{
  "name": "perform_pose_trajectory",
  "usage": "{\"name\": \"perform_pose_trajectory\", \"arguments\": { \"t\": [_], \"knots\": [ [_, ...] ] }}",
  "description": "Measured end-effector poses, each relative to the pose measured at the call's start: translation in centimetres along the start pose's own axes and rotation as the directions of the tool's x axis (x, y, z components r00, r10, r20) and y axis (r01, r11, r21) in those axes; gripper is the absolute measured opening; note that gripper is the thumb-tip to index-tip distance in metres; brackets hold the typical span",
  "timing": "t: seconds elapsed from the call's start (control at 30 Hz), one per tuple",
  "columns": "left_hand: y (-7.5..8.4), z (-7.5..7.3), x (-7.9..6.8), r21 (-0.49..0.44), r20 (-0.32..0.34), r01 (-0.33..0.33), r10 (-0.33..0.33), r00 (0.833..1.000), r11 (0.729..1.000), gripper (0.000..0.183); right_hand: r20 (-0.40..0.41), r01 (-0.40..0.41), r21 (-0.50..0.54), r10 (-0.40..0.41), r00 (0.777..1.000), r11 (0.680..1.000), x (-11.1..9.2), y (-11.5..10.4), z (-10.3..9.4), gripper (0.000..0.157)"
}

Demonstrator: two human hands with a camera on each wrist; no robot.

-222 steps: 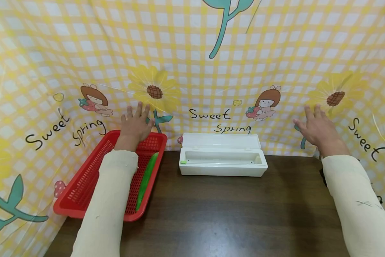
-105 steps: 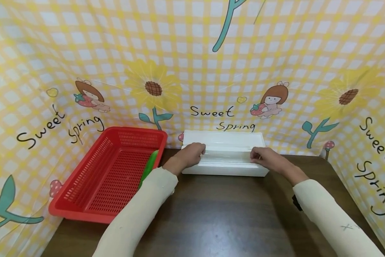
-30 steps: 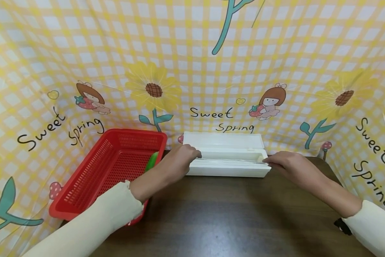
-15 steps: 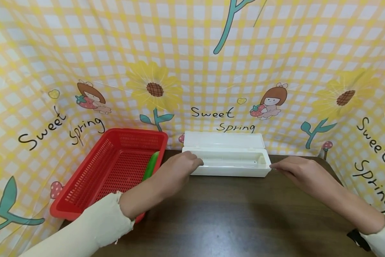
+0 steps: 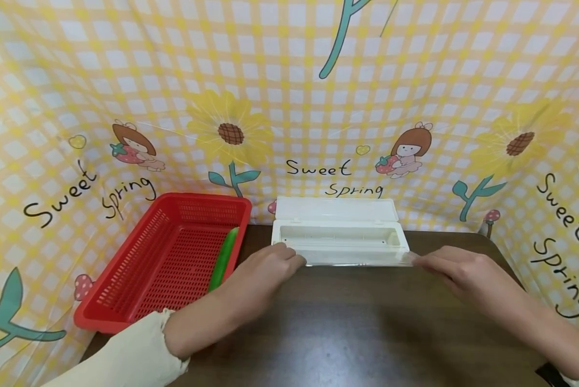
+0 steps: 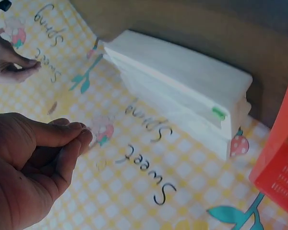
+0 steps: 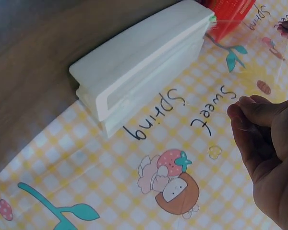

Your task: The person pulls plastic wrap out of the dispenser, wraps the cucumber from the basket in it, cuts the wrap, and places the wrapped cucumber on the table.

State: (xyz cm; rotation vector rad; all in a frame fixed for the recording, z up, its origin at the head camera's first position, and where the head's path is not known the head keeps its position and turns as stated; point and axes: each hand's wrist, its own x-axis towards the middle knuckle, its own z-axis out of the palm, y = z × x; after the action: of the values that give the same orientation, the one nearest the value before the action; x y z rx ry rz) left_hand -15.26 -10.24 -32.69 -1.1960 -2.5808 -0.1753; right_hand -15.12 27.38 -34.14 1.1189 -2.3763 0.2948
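Note:
A white cling film dispenser (image 5: 335,209) stands against the back cloth, its lid raised and its long trough facing up. From it a clear sheet of cling film (image 5: 354,257) stretches toward me across the front edge. My left hand (image 5: 265,271) pinches one corner of the film between thumb and fingers, just off the dispenser's left front. At the right front my right hand (image 5: 463,271) pinches the other corner. The sheet is so clear that its edges are hard to see. A small green slider (image 6: 218,113) shows on the dispenser in the left wrist view.
To the left sits a red perforated basket (image 5: 101,324) holding a long green vegetable (image 5: 225,258) like a cucumber along its right wall. A dark wooden table (image 5: 338,333) lies in front. Yellow checked cloth (image 5: 289,107) hangs behind and at both sides.
Both hands first hovered apart, then reached into the dispenser and took hold of the film. Over the last second they have drawn it forward and down over the front edge.

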Motion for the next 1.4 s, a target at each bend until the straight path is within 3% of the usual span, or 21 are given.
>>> {"name": "perform_pose_trajectory", "arguments": {
  "t": [0.2, 0.4, 0.6, 0.9, 1.13, 1.4],
  "knots": [
    [1.2, 1.9, -1.7, 0.003, -0.003, -0.040, 0.040, 0.999, 0.999, 0.029, 0.031, 0.017, -0.037, -0.016, 0.999, 0.999, -2.1, -1.6, 1.1, 0.051],
    [2.4, 3.9, -3.5, 0.069, -0.002, -0.088, 0.088, 0.996, 0.994, 0.035, 0.048, 0.063, -0.091, -0.059, 0.997, 0.994, -4.1, -3.1, 2.7, 0.056],
    [3.0, 4.6, -4.2, 0.096, 0.004, -0.100, 0.100, 0.995, 0.990, 0.030, 0.049, 0.071, -0.119, -0.065, 0.997, 0.990, -4.6, -3.7, 2.8, 0.054],
    [1.9, 2.3, -2.5, 0.092, -0.099, -0.050, 0.059, 0.993, 0.995, 0.033, -0.117, 0.022, -0.128, -0.037, 0.992, 0.992, -2.3, -2.5, 1.3, 0.050],
    [1.1, -0.4, -0.8, 0.128, -0.166, -0.027, 0.048, 0.985, 0.991, 0.027, -0.158, 0.028, -0.162, -0.054, 0.986, 0.986, 0.5, -1.8, -0.8, 0.049],
    [1.9, -2.0, -1.5, 0.070, -0.196, -0.035, 0.048, 0.979, 0.997, 0.031, -0.166, 0.054, -0.179, -0.085, 0.983, 0.982, 0.4, -3.4, -2.6, 0.050]
  ]
}}
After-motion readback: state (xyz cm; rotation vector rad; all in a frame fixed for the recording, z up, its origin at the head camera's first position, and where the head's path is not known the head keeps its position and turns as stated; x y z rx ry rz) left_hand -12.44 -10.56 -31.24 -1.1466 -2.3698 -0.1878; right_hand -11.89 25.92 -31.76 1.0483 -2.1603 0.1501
